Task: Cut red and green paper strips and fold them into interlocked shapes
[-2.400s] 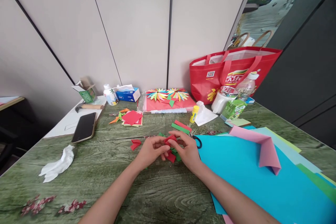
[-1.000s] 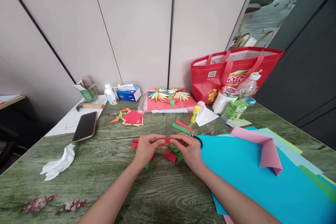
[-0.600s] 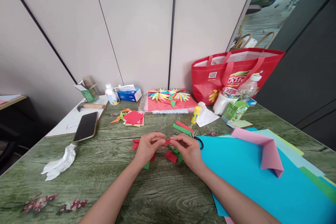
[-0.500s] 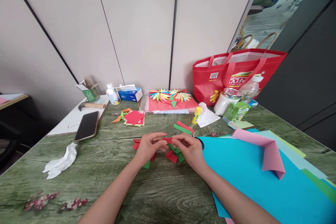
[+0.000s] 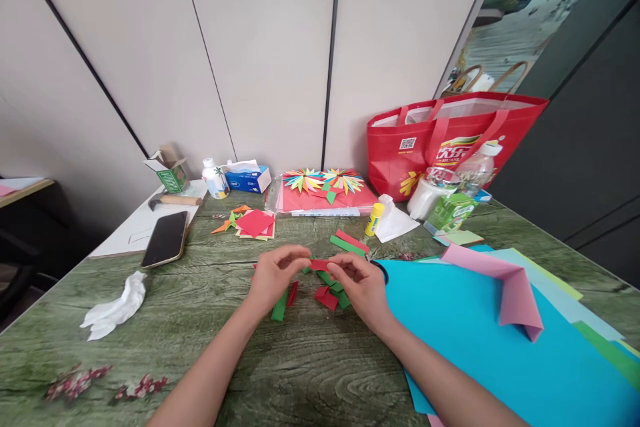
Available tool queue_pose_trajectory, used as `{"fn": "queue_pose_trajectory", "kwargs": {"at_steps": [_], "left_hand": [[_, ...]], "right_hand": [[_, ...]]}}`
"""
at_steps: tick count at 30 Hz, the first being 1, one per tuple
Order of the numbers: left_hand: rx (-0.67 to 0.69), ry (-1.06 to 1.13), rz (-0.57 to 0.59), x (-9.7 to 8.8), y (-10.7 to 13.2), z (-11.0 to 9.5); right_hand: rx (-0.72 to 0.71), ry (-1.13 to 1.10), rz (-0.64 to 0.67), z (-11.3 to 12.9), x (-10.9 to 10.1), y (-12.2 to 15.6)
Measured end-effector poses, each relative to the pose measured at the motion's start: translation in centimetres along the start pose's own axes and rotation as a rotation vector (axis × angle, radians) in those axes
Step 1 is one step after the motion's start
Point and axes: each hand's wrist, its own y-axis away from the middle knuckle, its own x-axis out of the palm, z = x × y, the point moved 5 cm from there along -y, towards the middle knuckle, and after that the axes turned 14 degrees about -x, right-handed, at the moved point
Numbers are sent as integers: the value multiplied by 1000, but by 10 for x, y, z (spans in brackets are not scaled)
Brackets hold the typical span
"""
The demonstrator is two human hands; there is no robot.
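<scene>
Both my hands meet at the middle of the green wood-grain table [image 5: 310, 373]. My right hand [image 5: 360, 287] pinches one end of a small red paper strip [image 5: 319, 265]. My left hand [image 5: 274, 275] is curled just left of it, its fingertips close to the strip's other end; whether they touch it I cannot tell. Under and between the hands lie several red and green paper scraps [image 5: 327, 295], and a green strip [image 5: 279, 307] lies below my left hand.
Large blue sheets [image 5: 480, 340] with a folded pink sheet [image 5: 505, 280] cover the right side. A phone [image 5: 165, 239] and crumpled tissue [image 5: 116, 307] lie left. At the back stand a red bag [image 5: 440, 140], glue stick [image 5: 373, 219], paper stars [image 5: 320, 181], tissue box [image 5: 247, 177] and bottles.
My hands have kept working the red strip in place. My left hand has loosened and drawn slightly left, uncovering the green and red strips beneath it. The view shifted a little.
</scene>
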Motion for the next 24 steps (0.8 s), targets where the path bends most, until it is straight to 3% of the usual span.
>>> {"fn": "queue_pose_trajectory", "kwargs": {"at_steps": [3,5,10,14,17,21,24], "left_hand": [[35,-135,-254,-30,-6,-3],[25,-398,-297,-39,-10,-2],[-39,-877,-138,-33,-12,6],[-117,-1028,-25,-17,-10,20],[-84,-876,-67,-13,-11,21],[46,-201,-297,-27,-8,5],[-22,268,-205,-27,-6,0]], "right_hand": [[12,22,-29,-4,-2,0],[20,3,-11,-5,-1,1],[-24,-35,39,-4,4,2],[-66,45,79,-1,4,2],[-116,145,138,5,6,1],[-192,201,175,16,9,2],[-188,161,177,18,12,5]]}}
